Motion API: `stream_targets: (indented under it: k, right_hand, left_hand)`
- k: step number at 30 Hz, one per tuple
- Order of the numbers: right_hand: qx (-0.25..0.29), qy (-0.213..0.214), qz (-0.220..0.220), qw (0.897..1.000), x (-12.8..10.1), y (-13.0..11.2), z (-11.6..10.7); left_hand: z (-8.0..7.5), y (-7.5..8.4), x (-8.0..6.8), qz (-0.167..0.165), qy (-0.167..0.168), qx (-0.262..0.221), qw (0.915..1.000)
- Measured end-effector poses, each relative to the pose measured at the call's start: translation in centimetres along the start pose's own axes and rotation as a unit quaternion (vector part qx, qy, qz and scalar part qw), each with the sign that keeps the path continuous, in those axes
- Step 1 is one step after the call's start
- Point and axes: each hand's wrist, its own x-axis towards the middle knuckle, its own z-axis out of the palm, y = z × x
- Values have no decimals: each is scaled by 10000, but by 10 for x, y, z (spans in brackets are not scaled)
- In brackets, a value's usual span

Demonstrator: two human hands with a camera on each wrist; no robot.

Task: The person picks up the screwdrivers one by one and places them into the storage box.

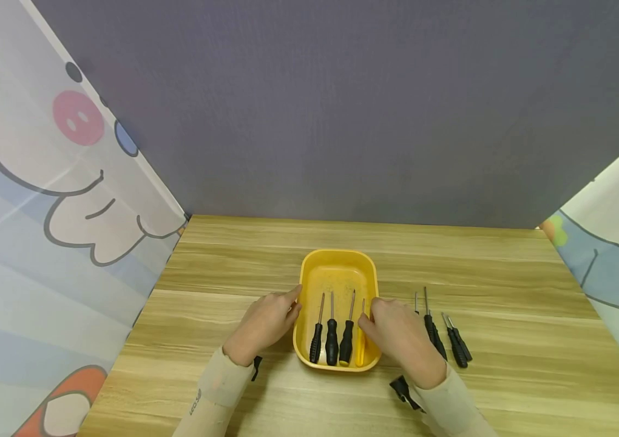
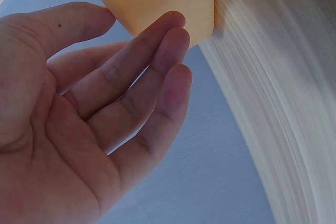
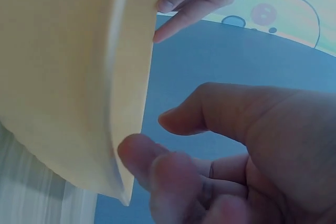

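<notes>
Inside the yellow tray (image 1: pixel 337 267) lie four screwdrivers (image 1: pixel 332 342), four outside (image 1: pixel 454 346); both hands (image 1: pixel 266 321) relaxed, empty.

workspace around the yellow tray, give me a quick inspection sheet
surface: wooden table, light grain, level.
job's things: yellow tray at the middle; inside it three black-handled screwdrivers side by side and a yellow-handled one at the right.
clutter: black screwdrivers lying loose on the table right of the tray; exact count unclear, part hidden by the hand.
hands: left hand with straight fingers against the tray's left wall; right hand at the tray's right rim, fingers relaxed, whether it touches cannot be told.
cables: nothing seen; a dark strap at the right wrist.
surroundings: grey backdrop, cartoon-print curtains on both sides.
</notes>
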Motion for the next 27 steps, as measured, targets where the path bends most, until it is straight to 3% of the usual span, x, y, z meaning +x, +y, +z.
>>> stream_targets:
  k: [7, 13, 27]
  right_hand:
    - [-225, 190, -122, 9995, -6, 7, -8]
    - [-393, -74, 144, 9991, -11, 20, -18]
    - [-346, -110, 454, 9983, -31, 78, -30]
  left_hand:
    - [0, -1, -1, 7, 14, -18, 10000]
    - [0, -1, -1, -14, 20, 31, 10000]
    - [-1, 1, -1, 43, 65, 59, 10000]
